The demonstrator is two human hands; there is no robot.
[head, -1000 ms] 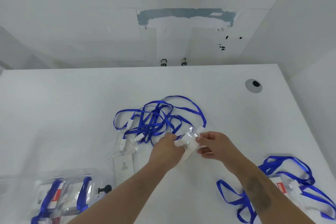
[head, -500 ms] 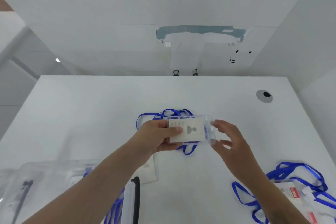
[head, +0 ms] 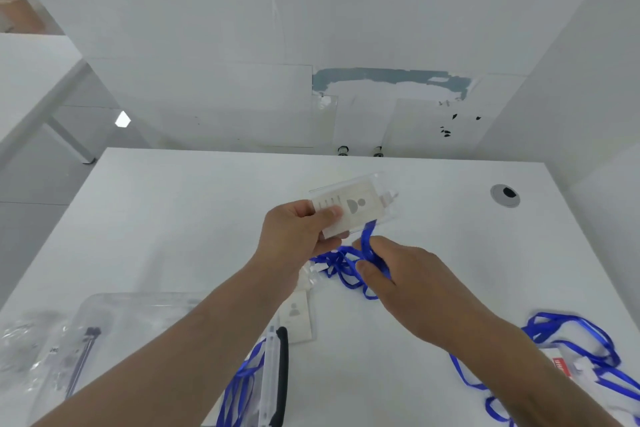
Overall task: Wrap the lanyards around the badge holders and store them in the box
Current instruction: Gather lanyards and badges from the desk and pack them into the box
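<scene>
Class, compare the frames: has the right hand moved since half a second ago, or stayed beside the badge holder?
Yes. The right hand has dropped below the badge holder toward the table, now gripping the blue lanyard.

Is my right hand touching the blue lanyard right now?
Touching. The head view shows the right hand with its fingers curled round the blue lanyard below the badge holder.

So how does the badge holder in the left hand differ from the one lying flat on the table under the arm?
The held badge holder is lifted and tilted in the left hand; the table badge holder lies flat, untouched. The right hand grips the held one's blue lanyard. Both show a grey person icon.
</scene>
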